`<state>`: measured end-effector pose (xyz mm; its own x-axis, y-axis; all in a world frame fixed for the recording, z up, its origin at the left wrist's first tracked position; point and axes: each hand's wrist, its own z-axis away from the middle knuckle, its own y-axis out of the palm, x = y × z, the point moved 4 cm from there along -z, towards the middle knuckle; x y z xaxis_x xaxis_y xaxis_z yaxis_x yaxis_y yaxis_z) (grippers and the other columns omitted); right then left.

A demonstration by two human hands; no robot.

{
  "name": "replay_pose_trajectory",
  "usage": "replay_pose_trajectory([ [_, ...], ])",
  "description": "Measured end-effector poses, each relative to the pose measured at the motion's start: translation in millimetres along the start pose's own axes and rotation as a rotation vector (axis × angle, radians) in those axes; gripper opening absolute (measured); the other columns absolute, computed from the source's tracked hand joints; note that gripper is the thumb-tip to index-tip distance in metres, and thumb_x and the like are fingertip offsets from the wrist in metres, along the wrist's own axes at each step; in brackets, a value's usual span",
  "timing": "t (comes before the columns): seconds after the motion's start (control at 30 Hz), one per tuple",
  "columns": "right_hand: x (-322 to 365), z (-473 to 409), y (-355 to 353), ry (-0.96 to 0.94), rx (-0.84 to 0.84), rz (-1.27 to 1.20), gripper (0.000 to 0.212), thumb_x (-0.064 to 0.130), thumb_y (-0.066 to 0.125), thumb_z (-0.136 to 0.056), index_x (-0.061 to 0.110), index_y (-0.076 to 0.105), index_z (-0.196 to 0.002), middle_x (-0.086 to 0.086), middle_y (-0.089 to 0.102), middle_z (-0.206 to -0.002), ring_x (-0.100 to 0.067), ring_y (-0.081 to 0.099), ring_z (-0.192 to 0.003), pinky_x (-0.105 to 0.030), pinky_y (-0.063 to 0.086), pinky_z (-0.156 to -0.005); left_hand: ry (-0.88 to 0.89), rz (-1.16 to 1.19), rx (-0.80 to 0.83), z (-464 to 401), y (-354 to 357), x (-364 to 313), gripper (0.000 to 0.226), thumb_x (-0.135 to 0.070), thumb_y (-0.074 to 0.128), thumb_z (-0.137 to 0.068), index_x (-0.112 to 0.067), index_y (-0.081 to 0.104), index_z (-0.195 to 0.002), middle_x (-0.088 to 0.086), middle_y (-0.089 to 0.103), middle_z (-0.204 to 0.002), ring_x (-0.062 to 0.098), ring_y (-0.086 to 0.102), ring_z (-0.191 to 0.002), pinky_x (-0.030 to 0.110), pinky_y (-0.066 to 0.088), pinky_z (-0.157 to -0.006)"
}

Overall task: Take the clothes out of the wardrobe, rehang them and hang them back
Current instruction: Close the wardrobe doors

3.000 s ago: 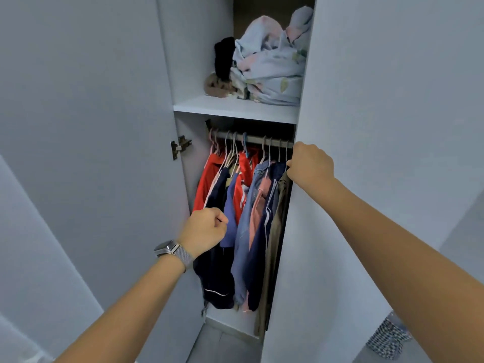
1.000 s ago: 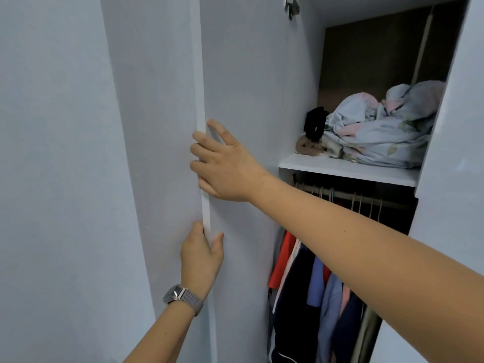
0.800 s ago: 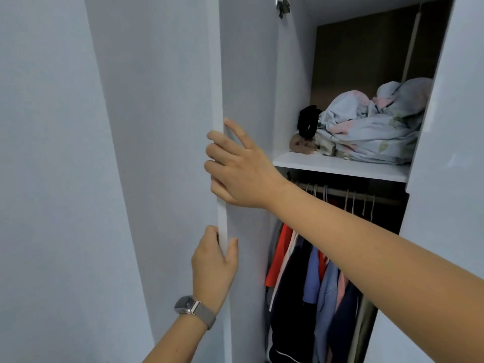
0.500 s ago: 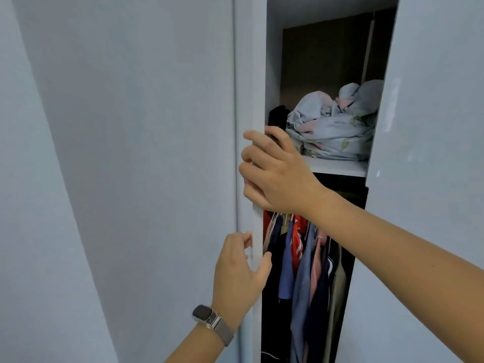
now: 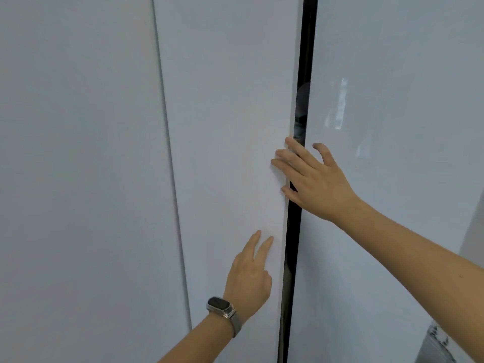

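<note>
The white wardrobe door on the left stands almost shut, leaving only a narrow dark gap beside the right door. My left hand, with a watch at the wrist, presses two straight fingers on the left door near its edge. Higher up, my right hand lies with spread fingers across the gap, its fingertips on the left door's edge. The clothes inside are hidden behind the doors.
Another white panel fills the left of the view. A patterned grey basket peeks in at the bottom right, past the right door.
The left door has swung from wide open to nearly shut. The hanging clothes and the shelf with bedding have gone out of sight. Both hands moved with the door's edge.
</note>
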<state>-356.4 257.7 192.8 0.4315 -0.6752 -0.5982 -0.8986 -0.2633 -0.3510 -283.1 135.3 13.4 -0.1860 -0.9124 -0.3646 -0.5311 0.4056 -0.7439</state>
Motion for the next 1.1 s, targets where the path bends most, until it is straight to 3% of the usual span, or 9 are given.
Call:
replay_pose_trajectory([
  [0.13,-10,5,13,-0.020,0.046,-0.008,0.065,0.048,0.056,-0.086,0.010,0.047,-0.138,-0.003,0.043,-0.147,-0.024,0.025,-0.145,-0.049,0.021,-0.113,0.019,-0.066,-0.198,-47,0,-2,0.088,-0.026,0.071,-0.082,-0.024,0.013,-0.149,0.009,0.020,-0.156,0.023,0.029,-0.141,0.036,0.034,-0.110],
  [0.3,-16,0,30,-0.011,0.095,-0.040,0.076,0.053,0.059,-0.078,0.005,0.046,-0.135,-0.009,0.039,-0.147,-0.031,0.017,-0.147,-0.051,0.016,-0.117,0.027,-0.269,-0.101,-75,6,12,0.116,-0.041,0.082,-0.063,-0.026,0.007,-0.150,0.020,0.028,-0.151,0.032,0.033,-0.138,0.046,0.037,-0.106],
  [0.4,-26,3,46,-0.007,0.143,-0.006,0.092,0.059,0.056,-0.078,0.002,0.031,-0.146,-0.013,0.019,-0.158,-0.034,0.007,-0.147,-0.051,0.011,-0.118,0.022,-0.372,-0.035,-86,14,21,0.122,-0.039,0.086,-0.060,-0.028,0.004,-0.150,0.018,0.030,-0.151,0.029,0.035,-0.137,0.047,0.042,-0.103],
  [0.53,-36,4,66,0.048,0.210,0.059,0.101,0.060,0.054,-0.078,0.004,0.013,-0.152,-0.013,0.004,-0.161,-0.034,-0.002,-0.148,-0.050,0.004,-0.120,0.027,-0.427,0.018,-103,23,29,0.106,-0.014,0.061,-0.089,-0.039,-0.030,-0.139,0.011,-0.005,-0.158,0.024,0.006,-0.146,0.047,0.023,-0.113],
  [0.6,-36,5,77,0.082,0.247,0.072,0.103,0.061,0.053,-0.078,0.005,0.008,-0.152,-0.013,0.000,-0.161,-0.033,-0.005,-0.148,-0.052,0.002,-0.119,0.037,-0.471,0.020,-108,26,27,0.104,0.004,0.048,-0.090,-0.039,-0.036,-0.133,0.011,-0.018,-0.156,0.023,-0.005,-0.146,0.046,0.019,-0.115],
  [0.67,-37,5,87,0.112,0.277,0.086,0.107,0.065,0.052,-0.078,0.005,0.004,-0.152,-0.012,-0.004,-0.161,-0.031,-0.007,-0.148,-0.055,0.000,-0.118,0.047,-0.475,0.001,-113,28,26,0.106,0.010,0.053,-0.082,-0.033,-0.024,-0.140,0.015,-0.010,-0.156,0.027,0.004,-0.146,0.045,0.027,-0.112],
  [0.8,-38,3,101,0.203,0.323,0.133,0.116,0.073,0.054,-0.073,0.008,0.001,-0.153,-0.009,-0.009,-0.161,-0.036,-0.009,-0.147,-0.073,0.001,-0.108,0.146,-0.511,-0.109,-126,40,37,0.109,0.012,0.076,-0.050,-0.020,0.029,-0.143,0.023,0.044,-0.141,0.032,0.050,-0.127,0.037,0.054,-0.085],
  [0.93,-41,0,113,0.296,0.373,0.129,0.119,0.074,0.057,-0.071,0.013,-0.004,-0.153,-0.003,-0.013,-0.161,-0.047,-0.009,-0.143,-0.081,0.007,-0.098,0.151,-0.585,-0.058,-138,49,35,0.088,0.011,0.054,-0.060,-0.016,0.031,-0.140,0.024,0.051,-0.134,0.033,0.054,-0.122,0.034,0.053,-0.076],
  [1.1,-43,-2,129,0.366,0.389,0.068,0.121,0.069,0.065,-0.068,0.014,0.000,-0.153,-0.001,-0.008,-0.161,-0.049,-0.004,-0.143,-0.081,0.020,-0.096,0.115,-0.614,-0.010,-148,62,36,0.079,0.009,0.047,-0.066,-0.013,0.030,-0.140,0.026,0.051,-0.133,0.036,0.053,-0.122,0.033,0.053,-0.073],
])
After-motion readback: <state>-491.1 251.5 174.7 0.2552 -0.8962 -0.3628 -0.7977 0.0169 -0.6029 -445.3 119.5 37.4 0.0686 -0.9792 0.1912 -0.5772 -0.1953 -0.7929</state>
